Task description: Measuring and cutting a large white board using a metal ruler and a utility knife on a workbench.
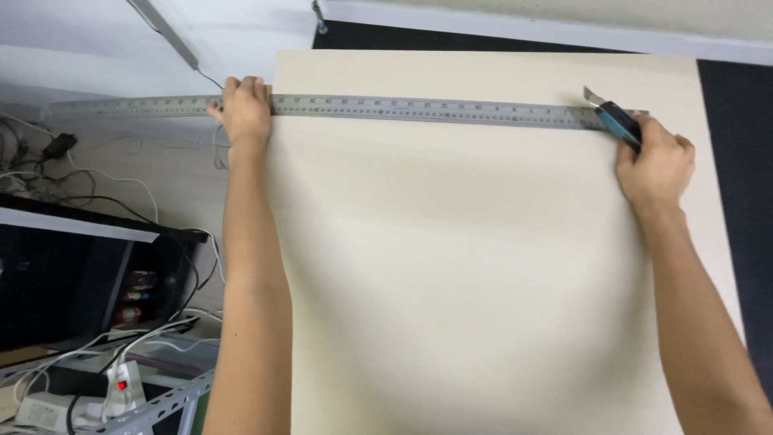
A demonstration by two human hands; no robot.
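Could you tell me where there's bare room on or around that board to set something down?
The cream board is bare below the metal ruler, between the two forearms. A narrow strip lies above the ruler. The left hand pins the ruler; the right hand holds a utility knife. The shelf with cables, lower left, is crowded.

Plain cream board (483,266), unpatterned. Silver-grey steel ruler (419,107) with fine dark graduation marks. Blue-and-black utility knife (618,121), bright metal blade, at 2 o'clock. Black mat (737,153) beneath. White cables (121,342) at 8 o'clock.
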